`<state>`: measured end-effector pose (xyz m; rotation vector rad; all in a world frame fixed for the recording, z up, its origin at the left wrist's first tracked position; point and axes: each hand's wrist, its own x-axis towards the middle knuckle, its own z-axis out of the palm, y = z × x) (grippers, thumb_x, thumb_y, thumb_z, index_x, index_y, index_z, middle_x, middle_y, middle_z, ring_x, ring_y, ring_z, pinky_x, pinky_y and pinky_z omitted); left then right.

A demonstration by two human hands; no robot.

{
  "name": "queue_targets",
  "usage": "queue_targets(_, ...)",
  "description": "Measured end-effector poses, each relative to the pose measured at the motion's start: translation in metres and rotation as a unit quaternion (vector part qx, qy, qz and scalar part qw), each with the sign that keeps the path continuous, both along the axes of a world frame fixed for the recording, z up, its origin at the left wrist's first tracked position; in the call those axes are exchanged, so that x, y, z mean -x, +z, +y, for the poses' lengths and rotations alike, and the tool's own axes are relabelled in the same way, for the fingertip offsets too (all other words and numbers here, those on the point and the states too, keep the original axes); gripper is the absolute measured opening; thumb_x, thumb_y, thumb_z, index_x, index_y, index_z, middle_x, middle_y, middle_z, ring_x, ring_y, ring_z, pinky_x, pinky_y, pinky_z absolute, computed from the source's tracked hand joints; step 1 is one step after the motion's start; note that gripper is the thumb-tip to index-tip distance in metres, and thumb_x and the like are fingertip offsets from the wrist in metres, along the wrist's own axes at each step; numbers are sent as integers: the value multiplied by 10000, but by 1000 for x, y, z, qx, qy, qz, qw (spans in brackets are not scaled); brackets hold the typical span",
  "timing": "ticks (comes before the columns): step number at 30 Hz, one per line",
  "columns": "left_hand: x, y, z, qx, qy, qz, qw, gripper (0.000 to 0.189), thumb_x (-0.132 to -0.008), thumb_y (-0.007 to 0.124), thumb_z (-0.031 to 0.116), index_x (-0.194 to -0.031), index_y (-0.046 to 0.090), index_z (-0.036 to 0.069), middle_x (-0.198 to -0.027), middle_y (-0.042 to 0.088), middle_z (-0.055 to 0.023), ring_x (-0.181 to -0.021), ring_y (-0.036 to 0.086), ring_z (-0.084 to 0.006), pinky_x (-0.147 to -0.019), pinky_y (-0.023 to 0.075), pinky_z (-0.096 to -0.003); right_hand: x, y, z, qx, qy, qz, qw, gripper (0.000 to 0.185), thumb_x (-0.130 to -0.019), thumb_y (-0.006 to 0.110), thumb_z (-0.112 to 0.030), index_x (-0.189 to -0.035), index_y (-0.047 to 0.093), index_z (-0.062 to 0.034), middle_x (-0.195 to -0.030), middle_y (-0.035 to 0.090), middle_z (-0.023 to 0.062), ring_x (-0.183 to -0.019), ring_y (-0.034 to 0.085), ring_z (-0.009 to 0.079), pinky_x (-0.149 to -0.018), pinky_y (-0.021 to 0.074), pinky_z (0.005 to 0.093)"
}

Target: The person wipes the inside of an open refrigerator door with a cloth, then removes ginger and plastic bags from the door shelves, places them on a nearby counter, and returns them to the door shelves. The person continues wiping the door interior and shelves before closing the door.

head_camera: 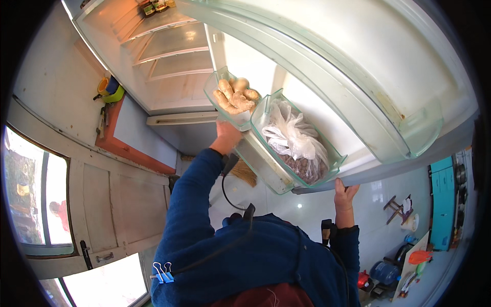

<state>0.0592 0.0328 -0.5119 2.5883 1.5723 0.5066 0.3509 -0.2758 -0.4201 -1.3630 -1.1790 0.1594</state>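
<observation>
Ginger roots [236,96] lie in a small clear green-tinted door bin [242,124]. My left hand [227,136] is at the near side of that bin and grips it, its fingers partly hidden. Right beside it, a larger clear bin [334,171] holds a knotted plastic bag [297,138] of small brown pieces that I cannot identify. My right hand [345,197] holds the outer edge of the open refrigerator door [395,169], the fingertips partly out of sight. A long clear door shelf [326,73] runs above the two bins.
The refrigerator interior [172,61] has several shelves, with jars [153,7] at the top. A straw broom [243,170] lies below the bins. A wooden door [115,199] stands at left. A stool [401,209], a blue water bottle [384,272] and turquoise cabinets [442,207] are at right.
</observation>
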Motion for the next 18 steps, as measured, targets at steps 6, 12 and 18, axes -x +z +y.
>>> queue_targets(6, -7, -30, 0, 42, 23, 41, 998, 405, -848, 515, 336, -1205, 616, 176, -1154, 659, -70, -1107, 585, -314, -997, 93, -751, -5, 7, -3, 45, 13, -24, 999, 522, -742, 672, -110, -1191, 455, 42, -1112, 530, 131, -970, 531, 222, -853, 447, 348)
queue_targets(12, -27, -25, -19, 278, -163, 105, 941, 329, -859, 512, 332, -1046, 678, 118, -1067, 678, -127, -1021, 637, -315, -1049, 282, -567, 2, 5, 0, 19, 15, 82, 996, 525, -750, 659, -66, -1221, 454, 41, -1125, 546, 127, -987, 547, 220, -886, 442, 348)
queue_targets(18, -6, -40, 14, 94, 60, -21, 994, 359, -851, 540, 315, -1110, 665, 100, -1069, 661, -170, -1053, 621, -310, -931, 450, -454, -2, 1, -2, 21, -12, 74, 997, 494, -761, 652, -78, -1200, 469, 54, -1112, 554, 129, -982, 550, 226, -895, 439, 356)
